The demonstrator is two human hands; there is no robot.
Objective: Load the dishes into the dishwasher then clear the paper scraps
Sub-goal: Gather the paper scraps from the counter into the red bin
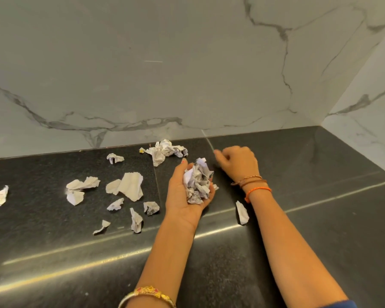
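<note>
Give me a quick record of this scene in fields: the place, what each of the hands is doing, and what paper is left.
place: dark stone counter against a marble wall
left hand: palm up, cupping a wad of crumpled paper
right hand: fingers curled, knuckles up, on the counter near the wall; whether it holds anything cannot be told
scraps left: many to the left of the hands, the biggest a flat torn piece; a crumpled clump by the wall; one scrap beside the right forearm
dishes: none in view

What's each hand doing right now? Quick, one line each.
Left hand: palm up, cupping a wad of crumpled paper scraps.
Right hand: fingers curled on the counter; contents cannot be told.
</note>
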